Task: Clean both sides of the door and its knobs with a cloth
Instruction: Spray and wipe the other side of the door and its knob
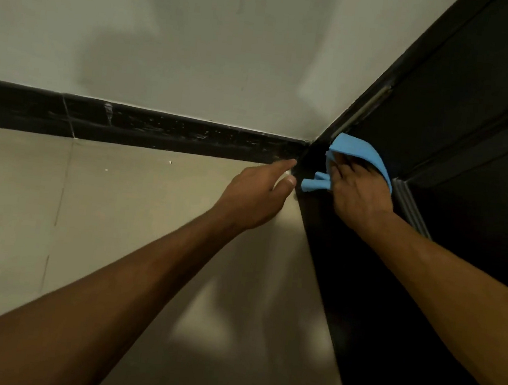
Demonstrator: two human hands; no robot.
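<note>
The dark door [360, 299] runs along the right side, seen from above down to its bottom corner. My right hand [357, 194] lies flat on a blue cloth [359, 149] and presses it against the low part of the door, fingers spread; a fold of cloth sticks out to the left below the thumb. My left hand [259, 193] reaches toward the door's edge, its index finger straight and touching the corner where door and skirting meet, thumb apart, holding nothing. No knob is in view.
A black skirting board [127, 124] runs along the foot of the pale wall [168, 40]. Beige floor tiles [118, 208] lie below it. A metal strip [365, 108] and a ribbed metal track [409, 207] sit by the door frame on the right.
</note>
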